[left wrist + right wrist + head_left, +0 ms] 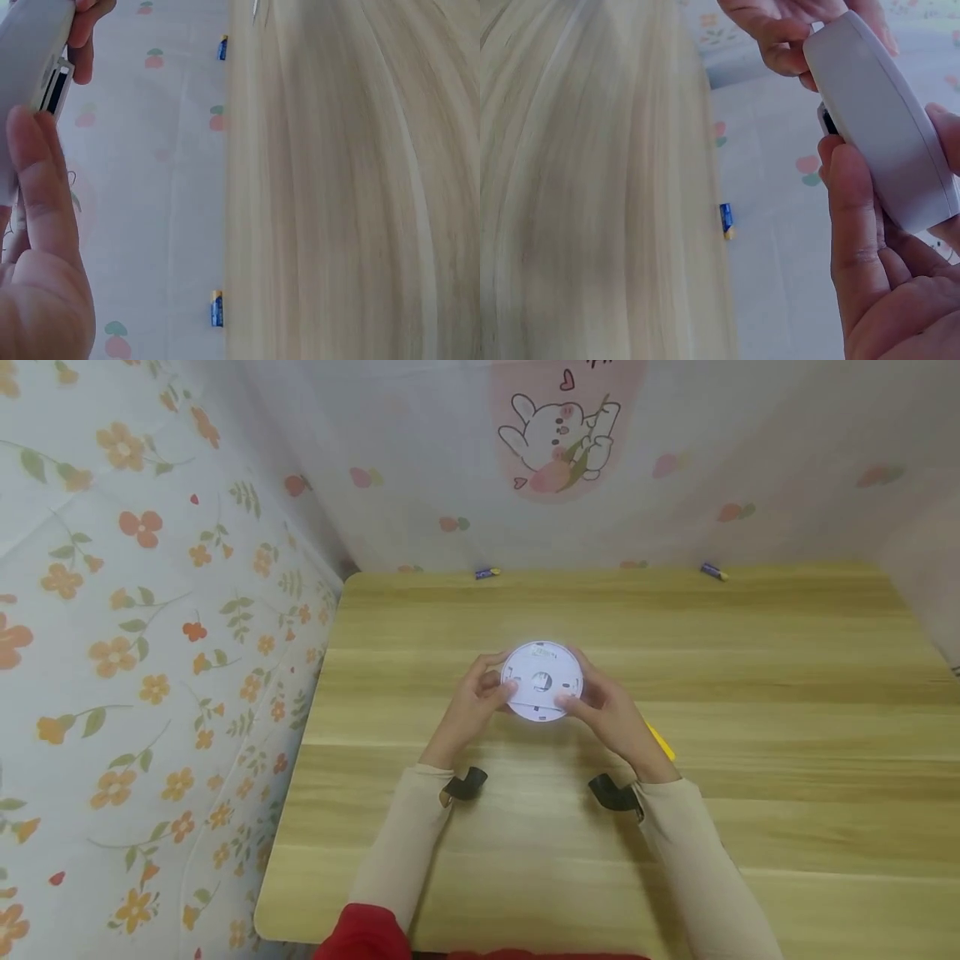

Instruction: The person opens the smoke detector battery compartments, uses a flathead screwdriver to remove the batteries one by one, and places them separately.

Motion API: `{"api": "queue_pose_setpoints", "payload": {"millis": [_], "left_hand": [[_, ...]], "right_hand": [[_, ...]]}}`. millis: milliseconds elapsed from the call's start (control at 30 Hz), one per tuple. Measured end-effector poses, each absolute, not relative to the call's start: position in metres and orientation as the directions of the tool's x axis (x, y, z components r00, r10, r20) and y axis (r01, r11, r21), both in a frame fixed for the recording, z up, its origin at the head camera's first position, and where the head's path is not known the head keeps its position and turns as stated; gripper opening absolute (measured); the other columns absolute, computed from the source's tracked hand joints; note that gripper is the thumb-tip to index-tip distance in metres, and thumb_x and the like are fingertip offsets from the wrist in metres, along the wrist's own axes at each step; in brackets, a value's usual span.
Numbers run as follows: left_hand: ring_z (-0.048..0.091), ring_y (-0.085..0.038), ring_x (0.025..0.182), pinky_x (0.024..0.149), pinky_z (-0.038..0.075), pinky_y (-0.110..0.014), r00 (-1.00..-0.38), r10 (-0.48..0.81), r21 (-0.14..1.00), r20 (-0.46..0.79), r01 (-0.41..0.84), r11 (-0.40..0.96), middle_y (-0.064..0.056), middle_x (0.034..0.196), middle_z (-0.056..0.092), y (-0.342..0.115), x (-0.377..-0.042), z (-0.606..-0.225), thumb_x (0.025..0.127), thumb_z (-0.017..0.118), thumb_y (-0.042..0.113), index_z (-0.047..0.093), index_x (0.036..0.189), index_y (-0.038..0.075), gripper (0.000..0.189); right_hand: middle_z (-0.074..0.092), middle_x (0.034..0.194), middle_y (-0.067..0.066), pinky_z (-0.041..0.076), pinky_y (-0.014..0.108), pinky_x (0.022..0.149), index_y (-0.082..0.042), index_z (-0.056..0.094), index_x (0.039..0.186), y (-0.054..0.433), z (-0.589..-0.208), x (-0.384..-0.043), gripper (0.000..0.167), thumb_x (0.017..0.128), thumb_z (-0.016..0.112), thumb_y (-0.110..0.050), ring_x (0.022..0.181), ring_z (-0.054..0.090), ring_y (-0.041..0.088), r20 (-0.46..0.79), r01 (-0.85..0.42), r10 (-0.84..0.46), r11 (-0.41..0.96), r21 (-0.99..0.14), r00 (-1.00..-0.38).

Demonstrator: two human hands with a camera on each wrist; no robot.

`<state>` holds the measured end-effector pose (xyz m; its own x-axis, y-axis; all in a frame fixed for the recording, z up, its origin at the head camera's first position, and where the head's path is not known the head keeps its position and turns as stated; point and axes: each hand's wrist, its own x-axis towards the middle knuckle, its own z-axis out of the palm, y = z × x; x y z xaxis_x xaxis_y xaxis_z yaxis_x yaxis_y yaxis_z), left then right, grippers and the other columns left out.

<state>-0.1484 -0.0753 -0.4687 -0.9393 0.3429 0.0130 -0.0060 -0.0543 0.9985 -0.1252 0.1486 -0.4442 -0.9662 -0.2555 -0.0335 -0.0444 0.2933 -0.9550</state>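
Note:
Both hands hold a white round smoke alarm (542, 662) above the middle of the table, its slotted back with a central hole facing up. My left hand (477, 693) grips its left edge, thumb on the back and fingers underneath. On the right edge, my right hand (603, 702) grips it the same way. From the side, the right wrist view shows the thick smooth casing of the smoke alarm (881, 127). A small flap with a dark slot (57, 90) sticks out from its side in the left wrist view.
Two blue and yellow batteries lie along the table's back edge, a left battery (487, 573) and a right battery (714, 572). A yellow object (661, 741) is partly hidden by the right forearm. Patterned cloth (420, 452) hangs behind the wooden table (787, 693) and on its left.

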Motion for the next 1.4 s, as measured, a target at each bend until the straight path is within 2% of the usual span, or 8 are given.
{"api": "queue_pose_setpoints", "payload": {"millis": [133, 300, 600, 867, 1033, 1200, 1300, 1400], "left_hand": [[0.065, -0.012, 0.08, 0.083, 0.054, -0.058, -0.942, 0.333, 0.996, 0.031, 0.004, -0.084, -0.034, 0.115, 0.059, -0.071, -0.15, -0.466, 0.097, 0.05, 0.007, 0.039, 0.143, 0.009, 0.048], [0.063, -0.01, 0.086, 0.086, 0.053, -0.059, -0.933, 0.351, 0.992, 0.073, 0.033, -0.119, -0.033, 0.114, 0.056, -0.069, -0.148, -0.458, 0.097, 0.049, 0.006, 0.034, 0.147, 0.01, 0.053], [0.062, -0.009, 0.081, 0.081, 0.052, -0.063, -0.943, 0.313, 0.99, 0.111, 0.077, -0.117, -0.015, 0.098, 0.058, -0.07, -0.145, -0.448, 0.095, 0.052, 0.005, 0.038, 0.143, 0.006, 0.05], [0.061, -0.01, 0.076, 0.068, 0.059, -0.035, -0.957, 0.262, 0.992, 0.126, 0.114, -0.059, -0.021, 0.098, 0.058, -0.069, -0.145, -0.44, 0.1, 0.045, 0.015, 0.043, 0.14, 0.006, 0.041], [0.06, -0.009, 0.083, 0.068, 0.058, -0.034, -0.918, 0.365, 0.987, 0.156, 0.133, -0.086, -0.016, 0.104, 0.053, -0.071, -0.138, -0.428, 0.093, 0.05, 0.005, 0.032, 0.147, 0.005, 0.057], [0.059, -0.01, 0.089, 0.072, 0.057, -0.049, -0.909, 0.379, 0.984, 0.174, 0.144, -0.106, -0.021, 0.111, 0.051, -0.071, -0.132, -0.421, 0.089, 0.052, 0.008, 0.03, 0.147, 0.005, 0.062], [0.059, -0.01, 0.089, 0.071, 0.057, -0.044, -0.908, 0.373, 0.981, 0.19, 0.162, -0.104, -0.023, 0.112, 0.051, -0.071, -0.13, -0.419, 0.09, 0.051, 0.007, 0.03, 0.147, 0.004, 0.061], [0.058, -0.009, 0.088, 0.068, 0.055, -0.029, -0.904, 0.366, 0.975, 0.219, 0.191, -0.11, -0.024, 0.11, 0.05, -0.071, -0.128, -0.418, 0.091, 0.05, 0.005, 0.03, 0.146, 0.001, 0.059]], "right_hand": [[0.03, 0.158, 0.007, 0.044, 0.006, 0.091, -0.022, 0.026, 0.153, 0.147, -0.441, -0.126, 0.072, 0.093, 0.065, -0.019, 0.125, 0.05, 0.029, -0.017, -0.057, -0.23, 0.309, -0.949, -0.973], [0.018, 0.162, 0.002, 0.043, 0.007, 0.094, -0.019, 0.026, 0.153, 0.144, -0.438, -0.126, 0.067, 0.096, 0.06, -0.018, 0.137, 0.04, 0.026, 0.002, -0.043, -0.187, 0.212, -0.976, -0.982], [0.032, 0.156, 0.011, 0.056, 0.017, 0.077, -0.016, 0.032, 0.152, 0.139, -0.431, -0.125, 0.064, 0.094, 0.059, -0.006, 0.099, 0.059, 0.007, 0.041, -0.062, -0.169, 0.123, -0.99, -0.985], [0.056, 0.12, 0.016, 0.056, 0.022, 0.065, -0.026, 0.033, 0.151, 0.138, -0.425, -0.123, 0.068, 0.092, 0.064, -0.009, 0.079, 0.06, 0.009, 0.041, -0.073, -0.172, 0.183, -0.98, -0.984], [0.058, 0.108, 0.005, 0.056, 0.023, 0.065, -0.029, 0.034, 0.15, 0.139, -0.415, -0.116, 0.067, 0.092, 0.063, -0.012, 0.078, 0.06, 0.009, 0.027, -0.049, -0.143, 0.153, -0.987, -0.989], [0.058, 0.106, 0.0, 0.056, 0.021, 0.064, -0.027, 0.036, 0.15, 0.141, -0.407, -0.109, 0.066, 0.092, 0.063, -0.01, 0.08, 0.06, 0.009, 0.054, -0.075, -0.144, 0.147, -0.986, -0.988], [0.058, 0.108, -0.001, 0.055, 0.019, 0.064, -0.024, 0.037, 0.149, 0.141, -0.404, -0.107, 0.065, 0.092, 0.063, -0.007, 0.08, 0.06, 0.009, 0.077, -0.097, -0.148, 0.136, -0.986, -0.986], [0.059, 0.109, -0.001, 0.055, 0.019, 0.063, -0.02, 0.037, 0.15, 0.139, -0.402, -0.106, 0.066, 0.091, 0.062, -0.002, 0.078, 0.061, 0.008, 0.104, -0.122, -0.155, 0.113, -0.986, -0.982]]}}
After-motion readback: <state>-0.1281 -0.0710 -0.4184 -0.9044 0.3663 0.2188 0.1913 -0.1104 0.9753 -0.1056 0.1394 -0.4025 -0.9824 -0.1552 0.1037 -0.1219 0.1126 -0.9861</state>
